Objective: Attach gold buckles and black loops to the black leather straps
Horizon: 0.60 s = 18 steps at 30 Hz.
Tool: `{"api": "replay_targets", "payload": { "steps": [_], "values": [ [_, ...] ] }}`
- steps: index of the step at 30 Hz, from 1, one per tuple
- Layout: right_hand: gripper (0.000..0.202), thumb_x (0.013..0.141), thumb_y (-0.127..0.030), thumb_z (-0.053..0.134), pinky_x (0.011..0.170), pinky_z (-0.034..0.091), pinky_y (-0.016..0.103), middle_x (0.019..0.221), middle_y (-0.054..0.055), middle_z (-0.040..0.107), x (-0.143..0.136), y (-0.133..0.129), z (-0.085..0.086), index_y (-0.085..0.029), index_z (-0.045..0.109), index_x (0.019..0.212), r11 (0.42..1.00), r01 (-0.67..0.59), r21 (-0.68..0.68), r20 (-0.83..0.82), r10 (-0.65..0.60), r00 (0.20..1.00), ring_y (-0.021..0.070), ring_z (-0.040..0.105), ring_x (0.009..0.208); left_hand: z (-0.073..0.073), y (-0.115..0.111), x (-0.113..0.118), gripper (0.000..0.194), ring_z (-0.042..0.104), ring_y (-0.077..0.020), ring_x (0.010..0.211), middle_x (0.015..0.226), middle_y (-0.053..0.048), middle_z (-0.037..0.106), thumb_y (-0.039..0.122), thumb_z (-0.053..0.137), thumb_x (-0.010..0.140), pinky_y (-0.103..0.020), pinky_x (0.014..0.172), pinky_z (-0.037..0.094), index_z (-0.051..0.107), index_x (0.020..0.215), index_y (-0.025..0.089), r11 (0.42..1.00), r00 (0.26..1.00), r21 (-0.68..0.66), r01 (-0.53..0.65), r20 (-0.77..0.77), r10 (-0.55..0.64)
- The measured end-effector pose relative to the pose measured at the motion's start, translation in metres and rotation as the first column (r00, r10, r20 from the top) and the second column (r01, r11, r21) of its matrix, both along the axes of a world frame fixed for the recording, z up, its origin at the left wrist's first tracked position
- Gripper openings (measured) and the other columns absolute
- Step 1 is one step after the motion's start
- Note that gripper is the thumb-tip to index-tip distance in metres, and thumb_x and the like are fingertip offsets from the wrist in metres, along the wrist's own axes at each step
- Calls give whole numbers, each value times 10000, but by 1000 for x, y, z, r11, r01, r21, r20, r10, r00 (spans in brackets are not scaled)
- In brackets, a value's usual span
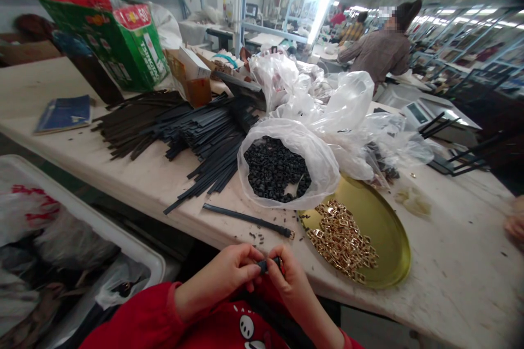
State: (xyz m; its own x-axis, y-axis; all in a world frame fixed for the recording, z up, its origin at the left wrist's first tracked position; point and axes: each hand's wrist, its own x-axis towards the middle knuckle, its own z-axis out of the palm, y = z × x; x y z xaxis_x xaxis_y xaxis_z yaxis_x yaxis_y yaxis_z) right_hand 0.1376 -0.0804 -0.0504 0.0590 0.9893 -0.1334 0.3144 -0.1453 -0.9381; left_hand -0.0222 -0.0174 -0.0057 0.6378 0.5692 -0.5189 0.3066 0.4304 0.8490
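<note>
Holding a piece of strap [262, 266] before a table [446, 229], facing a bag [323, 182] with loops [274, 166] inside it. Finding a tray [388, 223] to the bag's right, bearing buckles [344, 237]. Seeing a single strap [249, 220] lying before the bag. Meeting a pile of straps [200, 133] left of the bag, a notebook [63, 113] farther left, a box [131, 54] behind. Noting a bin [158, 267] beside the table at near left, plastic bags [347, 101] behind the loops

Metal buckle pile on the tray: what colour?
Shiny gold. The buckle pile shows best in the head view, the only one here.
</note>
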Motion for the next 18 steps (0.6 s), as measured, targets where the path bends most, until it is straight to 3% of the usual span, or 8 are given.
{"api": "replay_targets", "payload": {
  "steps": [7, 11, 15, 18],
  "values": [
    [67, 827, -232, 475, 585, 350, 257, 701, -9, 578, 4, -8, 5, -210, 531, 799, 974, -225, -11, 117, 224, 967, 142, 504, 626, -1, -6, -4, 274, 565, -127, 625, 752, -4, 626, 175, 462, 726, -205, 553, 416, 590, 967, 157, 956, 985, 245, 161, -107, -139],
    [102, 843, -266, 464, 629, 388, 259, 754, -2, 580, 7, -9, 6, -204, 540, 871, 985, -167, -38, -26, 166, 986, 154, 514, 690, 5, -6, -5, 358, 544, -118, 605, 730, 5, 604, 206, 437, 771, -193, 555, 416, 510, 1119, 161, 961, 980, 195, 196, -71, -186],
    [185, 856, -291, 460, 806, 402, 296, 954, 35, 596, 6, -12, 12, -208, 546, 998, 988, -153, -34, -163, 146, 976, 191, 531, 902, 5, -6, -3, 359, 485, -98, 555, 716, 18, 564, 197, 440, 766, -175, 511, 381, 503, 1119, 173, 974, 987, 162, 158, 8, -162],
    [213, 872, -347, 447, 788, 412, 291, 930, 31, 598, 3, -15, 13, -217, 554, 1002, 988, -142, -55, -224, 126, 966, 184, 539, 873, 5, -6, 0, 374, 482, -99, 569, 752, 12, 562, 197, 433, 773, -171, 497, 374, 487, 1142, 177, 972, 988, 186, 140, 36, -149]
  ]
}}
